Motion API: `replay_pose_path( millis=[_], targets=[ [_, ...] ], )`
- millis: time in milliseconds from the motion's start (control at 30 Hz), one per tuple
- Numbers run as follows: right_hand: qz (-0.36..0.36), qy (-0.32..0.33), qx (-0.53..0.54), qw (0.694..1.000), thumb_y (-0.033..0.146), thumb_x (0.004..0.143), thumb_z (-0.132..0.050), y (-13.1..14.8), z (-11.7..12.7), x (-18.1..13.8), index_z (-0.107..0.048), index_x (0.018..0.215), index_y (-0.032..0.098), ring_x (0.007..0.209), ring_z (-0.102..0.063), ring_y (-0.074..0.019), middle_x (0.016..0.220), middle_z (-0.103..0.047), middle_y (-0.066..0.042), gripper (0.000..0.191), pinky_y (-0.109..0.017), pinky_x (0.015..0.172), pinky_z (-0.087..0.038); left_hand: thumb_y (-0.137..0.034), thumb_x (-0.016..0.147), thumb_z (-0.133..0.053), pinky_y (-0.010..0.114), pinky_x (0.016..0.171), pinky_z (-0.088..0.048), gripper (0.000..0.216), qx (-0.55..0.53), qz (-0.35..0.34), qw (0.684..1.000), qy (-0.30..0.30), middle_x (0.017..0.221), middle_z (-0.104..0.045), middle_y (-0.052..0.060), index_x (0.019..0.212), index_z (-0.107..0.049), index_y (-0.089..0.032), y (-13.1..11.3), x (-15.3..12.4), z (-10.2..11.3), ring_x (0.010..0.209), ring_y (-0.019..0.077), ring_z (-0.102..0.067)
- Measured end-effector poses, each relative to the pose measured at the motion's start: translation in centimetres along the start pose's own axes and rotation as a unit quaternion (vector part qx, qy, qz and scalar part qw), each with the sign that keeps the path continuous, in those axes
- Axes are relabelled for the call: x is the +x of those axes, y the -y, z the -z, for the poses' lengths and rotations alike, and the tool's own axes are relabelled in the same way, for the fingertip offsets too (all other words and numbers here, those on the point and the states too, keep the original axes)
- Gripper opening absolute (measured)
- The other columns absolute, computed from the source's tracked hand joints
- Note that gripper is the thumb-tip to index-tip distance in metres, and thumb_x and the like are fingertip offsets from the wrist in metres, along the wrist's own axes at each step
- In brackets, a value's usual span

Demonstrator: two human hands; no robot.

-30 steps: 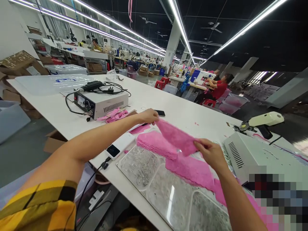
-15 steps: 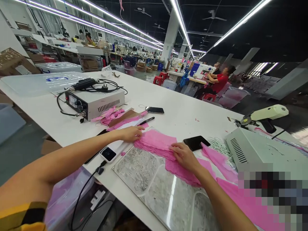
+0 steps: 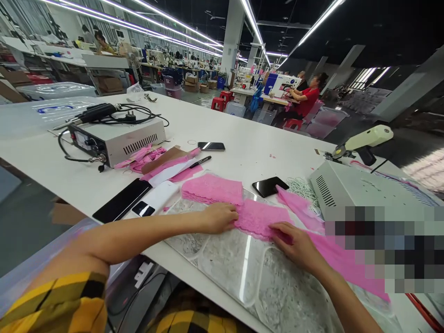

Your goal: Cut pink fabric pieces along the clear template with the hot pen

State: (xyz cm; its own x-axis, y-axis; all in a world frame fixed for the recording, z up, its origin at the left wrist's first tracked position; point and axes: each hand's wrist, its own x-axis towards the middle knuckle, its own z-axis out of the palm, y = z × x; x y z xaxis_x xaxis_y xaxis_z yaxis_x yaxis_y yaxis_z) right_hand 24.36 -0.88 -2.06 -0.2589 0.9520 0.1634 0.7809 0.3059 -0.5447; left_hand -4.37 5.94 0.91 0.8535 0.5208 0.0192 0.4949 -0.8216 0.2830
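Two piles of pink lace fabric lie side by side on a clear-covered, stone-patterned mat (image 3: pixel 232 273). The left pile (image 3: pixel 211 187) sits farther back, its scalloped layers showing along the front edge. Before me is the right pile of pink lace fabric (image 3: pixel 263 215). My left hand (image 3: pixel 220 217) is closed, fingertips pinching its left end. At its front right corner, my right hand (image 3: pixel 293 243) grips the edge between thumb and fingers; part of that grip is hidden. A longer pink cloth (image 3: pixel 347 259) runs right from beside my right hand.
A grey control box (image 3: pixel 135 138) with a black handpiece stands at left. Phones (image 3: pixel 270 186), a black pen (image 3: pixel 201 161) and pink scraps (image 3: pixel 145 159) lie on the white table (image 3: pixel 239 157). At right are white cord (image 3: pixel 305 192), a green-grey box (image 3: pixel 367 185) and a pale yellow handheld tool (image 3: pixel 364 141).
My left hand has moved from the left pile's far end to the right pile. My right hand has shifted right and nearer, onto the right pile's corner. The view has turned slightly.
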Motion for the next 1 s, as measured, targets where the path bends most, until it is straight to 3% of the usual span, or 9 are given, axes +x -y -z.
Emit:
replay_pose_path(
  millis=[167, 267, 400, 667, 833, 1000],
  targets=[
    [-0.009, 0.01, 0.014, 1.0, 0.042, 0.085, -0.055, -0.7, -0.2, -0.2, -0.07, 0.103, 0.024, 0.102, -0.067, -0.0235, 0.111, -0.071, -0.008, 0.029, -0.041, 0.092, -0.054, -0.013, 0.09, -0.058, 0.03, 0.083, -0.051, 0.013, -0.025, 0.048, 0.998, 0.023, 0.096, -0.066, 0.007, 0.08, -0.067, -0.014, 0.4, 1.5, -0.3, 0.093, 0.02, -0.064],
    [-0.01, 0.015, 0.025, 1.0, 0.044, 0.085, -0.056, -0.9, -0.1, -0.3, -0.071, 0.102, 0.026, 0.102, -0.068, -0.024, 0.112, -0.071, -0.007, 0.029, -0.04, 0.09, -0.055, -0.022, 0.094, -0.058, 0.033, 0.084, -0.053, 0.011, -0.048, 0.061, 0.996, 0.048, 0.099, -0.066, 0.005, 0.092, -0.066, -0.014, 0.7, 1.6, 0.1, 0.093, 0.0177, -0.064],
    [-0.007, 0.022, 0.029, 0.999, 0.045, 0.085, -0.055, -0.9, 0.2, -0.2, -0.071, 0.099, 0.026, 0.101, -0.068, -0.0233, 0.111, -0.071, -0.006, 0.028, -0.039, 0.089, -0.056, -0.036, 0.096, -0.058, 0.038, 0.083, -0.056, 0.03, -0.08, 0.07, 0.992, 0.072, 0.113, -0.063, 0.007, 0.116, -0.06, -0.014, 1.3, 1.9, 0.3, 0.097, 0.019, -0.064],
    [0.006, 0.012, 0.006, 1.0, 0.042, 0.086, -0.054, -0.7, 0.2, 0.0, -0.071, 0.097, 0.025, 0.097, -0.069, -0.0211, 0.106, -0.072, -0.006, 0.027, -0.036, 0.087, -0.056, -0.036, 0.095, -0.059, 0.04, 0.086, -0.056, 0.033, -0.128, 0.08, 0.987, 0.063, 0.118, -0.061, 0.008, 0.119, -0.059, -0.014, 1.9, 2.0, 0.1, 0.101, 0.0216, -0.063],
    [0.004, -0.047, -0.047, 0.998, 0.048, 0.082, -0.061, 0.3, -0.4, 0.3, -0.068, 0.108, 0.023, 0.105, -0.064, -0.0261, 0.111, -0.069, -0.009, 0.037, -0.042, 0.089, -0.054, -0.038, 0.095, -0.059, 0.035, 0.078, -0.056, 0.029, -0.134, 0.079, 0.987, 0.03, 0.103, -0.064, 0.005, 0.108, -0.062, -0.012, 1.6, 1.8, 0.8, 0.089, 0.018, -0.064],
    [0.015, -0.094, -0.096, 0.991, 0.038, 0.082, -0.058, 0.3, -1.4, 0.8, -0.069, 0.1, 0.022, 0.098, -0.062, -0.0259, 0.103, -0.069, -0.009, 0.027, -0.042, 0.086, -0.053, -0.015, 0.086, -0.053, 0.021, 0.061, -0.041, 0.018, -0.136, 0.077, 0.987, -0.03, 0.071, -0.062, 0.0, 0.07, -0.062, -0.012, 1.2, 1.7, 1.8, 0.064, 0.0098, -0.054]
  ],
)
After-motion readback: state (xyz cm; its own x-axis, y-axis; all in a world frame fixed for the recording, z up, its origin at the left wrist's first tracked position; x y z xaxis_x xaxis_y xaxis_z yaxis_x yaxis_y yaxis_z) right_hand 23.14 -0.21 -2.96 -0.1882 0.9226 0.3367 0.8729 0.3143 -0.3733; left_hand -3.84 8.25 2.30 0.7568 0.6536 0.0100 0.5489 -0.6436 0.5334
